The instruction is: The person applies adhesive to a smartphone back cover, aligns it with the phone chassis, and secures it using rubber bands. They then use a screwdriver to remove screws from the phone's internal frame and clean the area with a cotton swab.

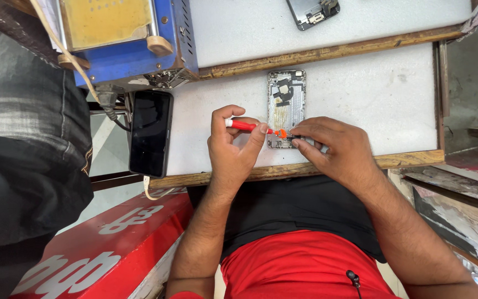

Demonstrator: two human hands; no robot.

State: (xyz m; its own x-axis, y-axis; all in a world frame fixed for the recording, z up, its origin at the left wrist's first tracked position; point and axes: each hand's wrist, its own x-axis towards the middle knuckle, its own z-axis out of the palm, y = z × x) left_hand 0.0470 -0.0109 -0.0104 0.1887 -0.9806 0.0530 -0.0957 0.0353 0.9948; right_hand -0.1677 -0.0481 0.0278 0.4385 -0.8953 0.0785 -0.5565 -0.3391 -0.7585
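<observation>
An opened phone housing (285,99) lies face down on the white worktop (372,94), its inner parts showing. My left hand (232,145) grips a red screwdriver (247,127) that points right toward the housing's near end. My right hand (336,148) rests at the housing's near end, its fingertips pinching a small part next to the orange tip of the tool. What the fingers pinch is too small to make out.
A black phone (150,133) lies screen up at the worktop's left edge. A blue machine with a yellow plate (123,39) stands at the far left, its cable hanging down. Another phone part (312,12) lies on the farther white board. A red sign (100,243) sits below left.
</observation>
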